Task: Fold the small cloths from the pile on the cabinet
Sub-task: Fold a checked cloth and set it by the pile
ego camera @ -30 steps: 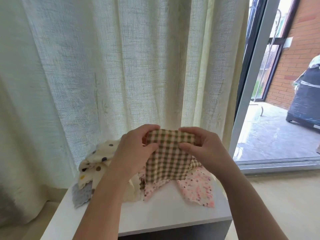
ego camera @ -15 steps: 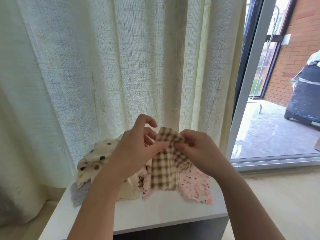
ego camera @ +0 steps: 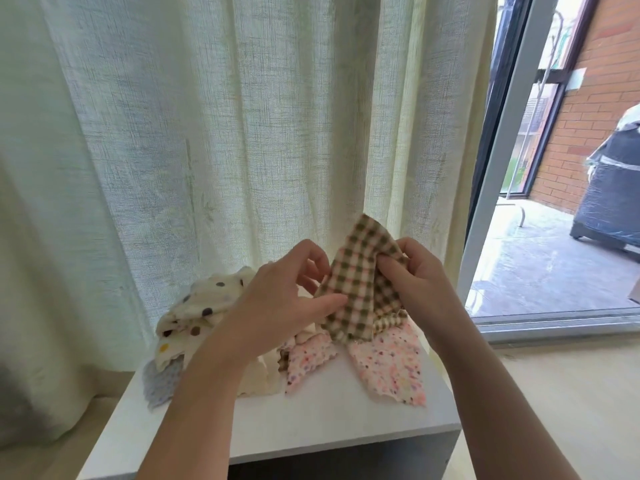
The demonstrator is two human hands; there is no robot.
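The cabinet (ego camera: 329, 420) is showing bare top along its near edge. The left hand (ego camera: 284, 299) and right hand (ego camera: 422, 282) are pinching the checked cloth (ego camera: 356, 289) in their grip, crumpled above the pile (ego camera: 201, 313).

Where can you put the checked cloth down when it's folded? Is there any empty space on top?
Yes: the bare strip of the white cabinet top along its front edge, in front of the pink speckled cloth and the grey cloth. The back is crowded: the polka-dot cloth and the rest of the pile lie up by the curtain.
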